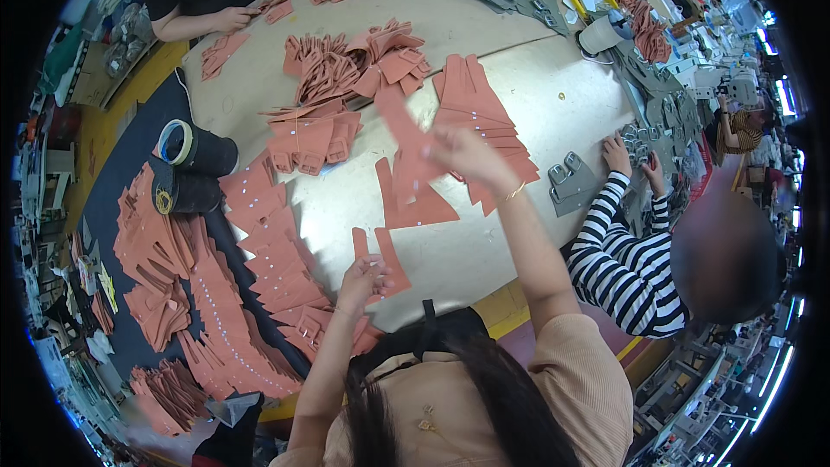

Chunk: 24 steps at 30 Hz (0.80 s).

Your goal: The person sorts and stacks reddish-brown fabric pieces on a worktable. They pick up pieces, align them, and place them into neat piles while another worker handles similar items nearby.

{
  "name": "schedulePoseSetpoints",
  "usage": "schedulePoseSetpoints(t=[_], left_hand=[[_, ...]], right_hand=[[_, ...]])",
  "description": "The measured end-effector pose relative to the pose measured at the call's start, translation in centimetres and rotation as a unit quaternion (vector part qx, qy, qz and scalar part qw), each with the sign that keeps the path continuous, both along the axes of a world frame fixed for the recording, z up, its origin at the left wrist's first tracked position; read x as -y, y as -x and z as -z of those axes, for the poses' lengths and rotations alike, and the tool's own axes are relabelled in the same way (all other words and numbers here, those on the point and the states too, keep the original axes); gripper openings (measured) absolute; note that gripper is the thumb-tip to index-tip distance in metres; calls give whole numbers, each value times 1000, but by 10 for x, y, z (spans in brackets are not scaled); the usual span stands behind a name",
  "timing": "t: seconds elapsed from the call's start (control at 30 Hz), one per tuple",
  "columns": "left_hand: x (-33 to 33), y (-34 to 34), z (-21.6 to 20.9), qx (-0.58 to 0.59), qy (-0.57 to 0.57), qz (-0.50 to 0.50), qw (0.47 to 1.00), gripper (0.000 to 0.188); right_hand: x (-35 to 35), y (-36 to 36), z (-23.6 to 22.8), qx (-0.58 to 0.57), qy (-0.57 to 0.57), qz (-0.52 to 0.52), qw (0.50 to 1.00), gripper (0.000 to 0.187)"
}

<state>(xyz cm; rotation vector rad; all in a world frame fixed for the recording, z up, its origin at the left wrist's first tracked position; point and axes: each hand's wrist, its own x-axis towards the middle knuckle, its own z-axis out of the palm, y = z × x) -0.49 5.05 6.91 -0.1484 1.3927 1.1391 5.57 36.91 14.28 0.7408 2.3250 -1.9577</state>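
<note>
Your right hand pinches a coral piece over the counter, I cannot tell whether your curled left hand grips anything, and a low sweep could skew the fanned coral stack alongside.

Right of your left hand, bare surface gives you a lane. On that hand's left, past a narrow bare strip, overlapping coral pieces block you. Beyond your right hand, a coral fan stands in your way; farther right you have open surface until grey pieces and a co-worker's striped sleeve.
</note>
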Motion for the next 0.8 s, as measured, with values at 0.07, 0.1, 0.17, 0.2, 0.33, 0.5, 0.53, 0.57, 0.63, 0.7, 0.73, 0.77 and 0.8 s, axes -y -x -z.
schedulePoseSetpoints(t=[0.07, 0.1, 0.17, 0.2, 0.33, 0.5, 0.53, 0.57, 0.63, 0.7, 0.73, 0.77, 0.8], left_hand=[[2, -3, 2, -22, 17, 35, 999, 33], [3, -4, 5, -37, 25, 55, 997, 34], [8, -3, 13, -59, 38, 69, 995, 35], [12, -1, 18, -62, 45, 65, 995, 36], [32, 2, 39, -163, 107, 64, 979, 46], [45, -2, 54, -477, 203, 189, 834, 62], [46, -7, 53, -486, 224, 200, 821, 64], [45, -11, 52, -493, 227, 216, 811, 65], [40, -17, 49, -507, 234, 240, 794, 66], [35, -19, 46, -496, 251, 244, 794, 64], [34, -18, 45, -489, 258, 244, 797, 61], [32, -18, 45, -497, 254, 237, 795, 59], [32, -18, 45, -468, 252, 246, 810, 57]], right_hand=[[-36, 11, -11, -67, 32, 92, 993, 24], [-58, 16, -12, -147, 27, 90, 985, 26], [-94, 23, -1, -121, 58, 176, 975, 29], [-110, 24, 12, -126, 78, 208, 967, 30], [-156, 8, 83, 35, -36, 292, 955, 33], [-163, 1, 138, 204, -333, 282, 876, 36], [-154, 2, 141, 213, -420, 282, 836, 34], [-144, 0, 141, 181, -502, 304, 789, 33], [-118, 3, 134, 162, -550, 305, 761, 32], [-82, 6, 124, 147, -461, 215, 848, 33], [-60, 3, 120, 143, -389, 143, 899, 33], [-37, -2, 118, 174, -315, 95, 928, 33], [-9, -12, 117, 183, -236, 48, 953, 33]])
